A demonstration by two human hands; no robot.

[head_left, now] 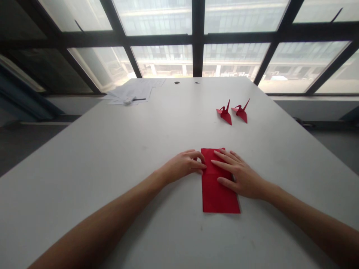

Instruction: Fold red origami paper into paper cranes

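A sheet of red paper point(218, 200), folded into a tall rectangle, lies on the white table in front of me. A crease runs across its middle. My left hand point(188, 163) is at the paper's left edge, with its thumb and curled fingers closed on that edge. Flat on the upper right part of the paper rests my right hand point(237, 170), its fingers spread and pointing left. It covers part of the paper's right edge.
Two folded red paper cranes, a left crane point(226, 115) and a right crane point(241, 113), stand farther back on the white table point(112, 149). Loose white sheets point(134, 89) with a dark pen point(139, 99) lie at the far left. Windows line the far end.
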